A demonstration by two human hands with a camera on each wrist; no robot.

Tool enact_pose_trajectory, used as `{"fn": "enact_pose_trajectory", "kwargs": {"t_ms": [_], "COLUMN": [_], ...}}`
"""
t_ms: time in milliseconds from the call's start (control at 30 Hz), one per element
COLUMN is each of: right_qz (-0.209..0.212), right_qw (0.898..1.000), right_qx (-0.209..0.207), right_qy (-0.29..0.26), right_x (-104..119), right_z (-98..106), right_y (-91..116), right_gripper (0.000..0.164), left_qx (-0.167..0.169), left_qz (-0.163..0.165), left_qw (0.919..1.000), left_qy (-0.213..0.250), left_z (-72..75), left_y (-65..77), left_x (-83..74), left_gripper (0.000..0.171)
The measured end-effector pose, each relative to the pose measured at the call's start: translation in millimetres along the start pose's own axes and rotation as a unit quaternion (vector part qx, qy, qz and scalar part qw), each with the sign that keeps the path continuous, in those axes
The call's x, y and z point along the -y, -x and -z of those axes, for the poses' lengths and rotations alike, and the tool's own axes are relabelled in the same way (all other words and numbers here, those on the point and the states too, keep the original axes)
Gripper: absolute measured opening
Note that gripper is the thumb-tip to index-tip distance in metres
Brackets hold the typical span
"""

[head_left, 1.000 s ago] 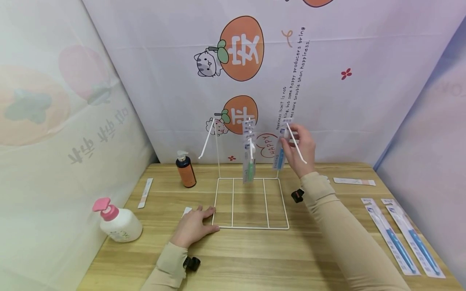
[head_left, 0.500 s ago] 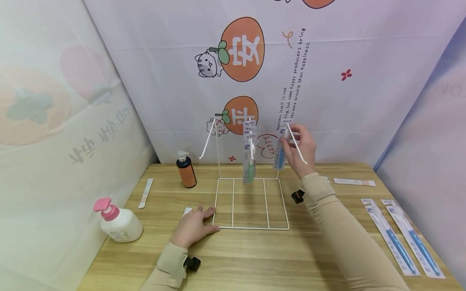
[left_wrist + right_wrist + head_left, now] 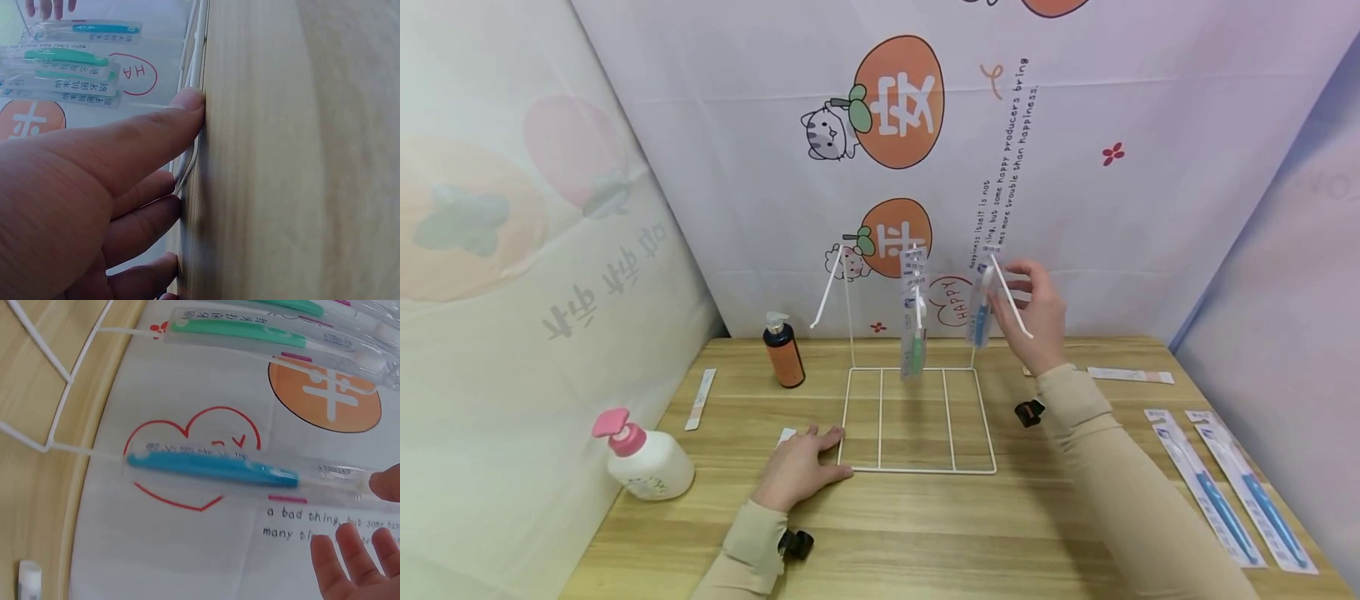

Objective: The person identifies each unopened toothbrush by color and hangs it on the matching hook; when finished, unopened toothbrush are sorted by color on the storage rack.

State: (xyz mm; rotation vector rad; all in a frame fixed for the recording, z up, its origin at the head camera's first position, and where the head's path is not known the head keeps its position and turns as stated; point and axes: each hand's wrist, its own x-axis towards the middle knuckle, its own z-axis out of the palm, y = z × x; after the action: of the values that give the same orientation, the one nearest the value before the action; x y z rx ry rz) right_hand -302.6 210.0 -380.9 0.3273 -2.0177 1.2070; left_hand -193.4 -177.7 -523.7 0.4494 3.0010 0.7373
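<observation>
A white wire rack [image 3: 917, 471] stands on the wooden table. My left hand [image 3: 801, 468] presses on the front left corner of its base, thumb [image 3: 187, 103] on the wire and the other fingers spread. From the rack's right hook hangs a packaged blue toothbrush [image 3: 982, 312]. Beside it is my right hand [image 3: 1033, 317], fingers apart. In the right wrist view the thumb [image 3: 386, 484] overlaps the package's upper end, while the other fingertips stand off below it. Several packaged toothbrushes, green-handled in front [image 3: 915, 333], hang on the middle hook.
Two packaged blue toothbrushes [image 3: 1213, 492] lie at the table's right. A dark pump bottle [image 3: 785, 354] and a white bottle with a pink pump [image 3: 651, 467] stand to the left. The rack's left hook [image 3: 827, 287] juts forward. Slim packets [image 3: 700, 398] lie on the table.
My right hand has let go of the blue toothbrush package and shifted a little to the right, fingers opening. The package stays on the hook. The left hand has not moved.
</observation>
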Motion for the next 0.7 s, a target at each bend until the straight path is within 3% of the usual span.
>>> {"fn": "enact_pose_trajectory", "kwargs": {"t_ms": [267,500,700], "right_qz": [-0.043,-0.047,-0.048], "right_qw": [0.998,0.991,0.981], "right_qx": [0.048,0.124,0.17], "right_qy": [0.025,0.022,0.078], "right_x": [-9,-37,-67], "right_z": [46,103,159], "right_y": [10,20,30], "right_gripper": [0.049,0.055,0.057], "left_qx": [0.0,0.003,0.004], "left_qz": [-0.004,0.005,0.005], "left_qw": [1.0,1.0,1.0], "left_qy": [0.001,-0.001,0.001], "left_z": [0.3,1.6,3.5], "left_y": [0.6,1.4,2.9], "left_x": [-1.2,-2.6,-4.5], "left_gripper": [0.071,0.072,0.072]}}
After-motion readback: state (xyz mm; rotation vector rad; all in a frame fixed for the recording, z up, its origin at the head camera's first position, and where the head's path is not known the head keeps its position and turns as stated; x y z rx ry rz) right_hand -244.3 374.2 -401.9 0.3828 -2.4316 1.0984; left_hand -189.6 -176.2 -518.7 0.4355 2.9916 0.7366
